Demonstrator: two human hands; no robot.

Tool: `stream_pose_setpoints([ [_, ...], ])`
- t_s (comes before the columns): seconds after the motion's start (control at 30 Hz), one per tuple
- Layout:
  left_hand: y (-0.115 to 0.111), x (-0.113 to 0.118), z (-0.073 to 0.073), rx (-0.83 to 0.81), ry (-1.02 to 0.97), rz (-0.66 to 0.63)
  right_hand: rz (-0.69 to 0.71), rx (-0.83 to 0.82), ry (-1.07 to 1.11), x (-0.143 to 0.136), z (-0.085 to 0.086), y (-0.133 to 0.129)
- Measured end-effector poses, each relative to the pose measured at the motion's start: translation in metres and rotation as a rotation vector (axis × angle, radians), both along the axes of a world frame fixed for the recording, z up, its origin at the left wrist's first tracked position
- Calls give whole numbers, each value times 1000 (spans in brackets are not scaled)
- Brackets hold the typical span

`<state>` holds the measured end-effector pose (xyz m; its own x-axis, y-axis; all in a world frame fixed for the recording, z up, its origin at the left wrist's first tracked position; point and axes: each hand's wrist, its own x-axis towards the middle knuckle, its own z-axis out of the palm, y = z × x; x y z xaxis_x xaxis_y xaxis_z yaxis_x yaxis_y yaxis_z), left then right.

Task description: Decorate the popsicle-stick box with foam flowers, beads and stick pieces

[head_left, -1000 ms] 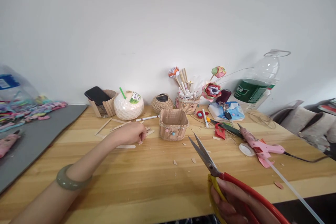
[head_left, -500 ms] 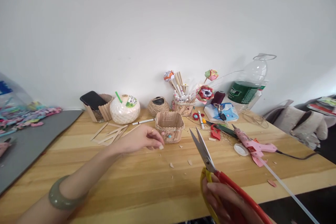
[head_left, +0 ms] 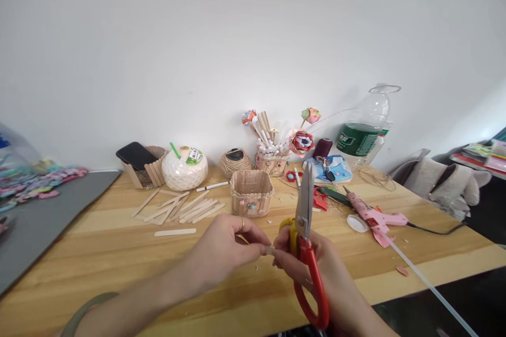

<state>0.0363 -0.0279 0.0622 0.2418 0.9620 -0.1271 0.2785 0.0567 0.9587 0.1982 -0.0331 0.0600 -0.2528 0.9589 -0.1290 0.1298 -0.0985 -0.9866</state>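
Observation:
My left hand (head_left: pixel 227 245) is closed, with thumb and forefinger pinching a small pale piece of craft stick (head_left: pixel 269 250). From the other side, the fingertips of my right hand (head_left: pixel 328 260) meet the same piece. That hand also keeps hold of scissors (head_left: pixel 305 202) with red and yellow handles, blades pointing up and nearly together. Just beyond my hands stands a small square box (head_left: pixel 251 205) of wooden sticks, with twine along its rim and small coloured beads on its front. Loose craft sticks (head_left: pixel 201 209) lie left of the box.
A pink glue gun (head_left: pixel 379 219) with a long glue stick and cord rests at the right. Along the wall are a stick box (head_left: pixel 156 174) holding a phone, a white coconut (head_left: pixel 184 171), a twine ball (head_left: pixel 234 162), a pen holder (head_left: pixel 272 163) and a large bottle (head_left: pixel 359 139).
My right hand has swung the scissors upright and come in to the small piece; the blades have closed. My left hand has moved right and nearer, uncovering craft sticks.

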Motion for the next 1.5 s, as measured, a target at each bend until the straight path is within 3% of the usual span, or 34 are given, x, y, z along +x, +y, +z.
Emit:
stream_pose_setpoints([
  [0.23, 1, -1, 4, -113, -208, -6, -36, 5, 38, 0, 4, 3],
  [0.77, -1, -2, 1, -27, -109, -18, -27, 5, -70, -2, 8, 6],
  [1.07, -1, 1, 2, -30, -154, -12, -43, 22, -4, 1, 4, 7],
  [1.5, 1, 2, 3, -145, -260, 40, -58, 51, 6, -3, 9, 4],
])
